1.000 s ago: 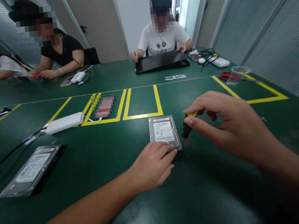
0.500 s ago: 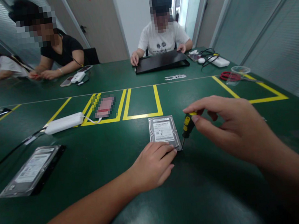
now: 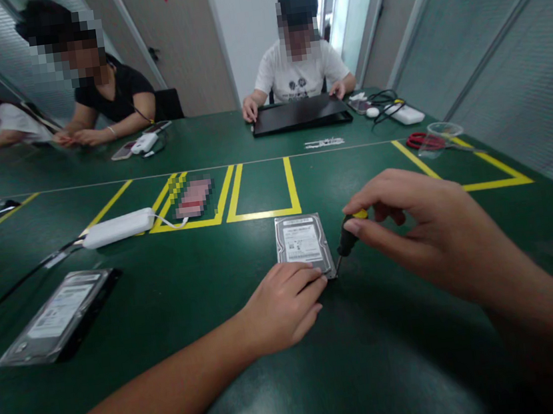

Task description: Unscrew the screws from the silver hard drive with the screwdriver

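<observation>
A silver hard drive [image 3: 301, 241] with a white label lies on the green table [image 3: 188, 392] in front of me. My left hand [image 3: 286, 303] rests on its near edge, fingers together and pressing it against the table. Between the thumb and fingers of my right hand [image 3: 420, 229] is the handle of a small black and yellow screwdriver [image 3: 348, 235]. The screwdriver leans to the right, and its tip is at the drive's near right corner. Whether the tip sits in a screw is too small to tell.
On the left lie a second hard drive [image 3: 62, 310] and a white power bank [image 3: 118, 228] cabled to a phone [image 3: 195, 198]. Red-handled scissors [image 3: 427, 142] are at the right. Across the table a person holds a black panel [image 3: 300, 115].
The screwdriver handle has turned in my right hand, showing less yellow, and its top has shifted slightly. My right fingers have moved a little. My left hand and the drive look unchanged.
</observation>
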`<state>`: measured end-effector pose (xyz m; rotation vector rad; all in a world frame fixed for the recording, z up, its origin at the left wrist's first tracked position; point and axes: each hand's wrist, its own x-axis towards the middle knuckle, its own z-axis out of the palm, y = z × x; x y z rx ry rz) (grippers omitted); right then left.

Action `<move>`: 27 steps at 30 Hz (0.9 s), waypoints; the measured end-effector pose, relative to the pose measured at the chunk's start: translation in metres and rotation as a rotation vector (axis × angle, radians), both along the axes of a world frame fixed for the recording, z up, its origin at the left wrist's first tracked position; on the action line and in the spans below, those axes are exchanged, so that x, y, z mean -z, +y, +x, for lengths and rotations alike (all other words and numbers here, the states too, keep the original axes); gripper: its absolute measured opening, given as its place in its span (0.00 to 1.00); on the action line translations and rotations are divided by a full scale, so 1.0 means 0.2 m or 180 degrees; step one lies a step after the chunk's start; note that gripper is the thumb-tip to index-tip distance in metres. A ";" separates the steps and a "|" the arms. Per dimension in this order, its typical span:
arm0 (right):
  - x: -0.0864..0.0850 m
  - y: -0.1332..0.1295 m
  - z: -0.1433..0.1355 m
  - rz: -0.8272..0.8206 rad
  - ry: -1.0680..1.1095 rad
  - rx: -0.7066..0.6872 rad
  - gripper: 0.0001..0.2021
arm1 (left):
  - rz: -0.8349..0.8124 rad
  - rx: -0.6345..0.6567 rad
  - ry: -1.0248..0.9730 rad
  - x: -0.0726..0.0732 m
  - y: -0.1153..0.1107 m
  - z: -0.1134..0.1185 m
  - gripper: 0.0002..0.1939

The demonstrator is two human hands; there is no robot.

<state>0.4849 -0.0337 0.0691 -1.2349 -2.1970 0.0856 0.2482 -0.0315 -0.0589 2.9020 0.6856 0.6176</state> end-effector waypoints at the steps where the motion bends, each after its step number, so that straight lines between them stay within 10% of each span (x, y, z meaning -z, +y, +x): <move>1: 0.00 0.00 0.00 0.0011 0.0029 -0.0012 0.04 | -0.0008 0.0000 0.0010 0.00 0.00 0.00 0.20; 27: 0.00 -0.01 0.00 0.0065 0.0027 -0.0007 0.04 | 0.0006 -0.0014 -0.0011 0.01 0.00 0.00 0.20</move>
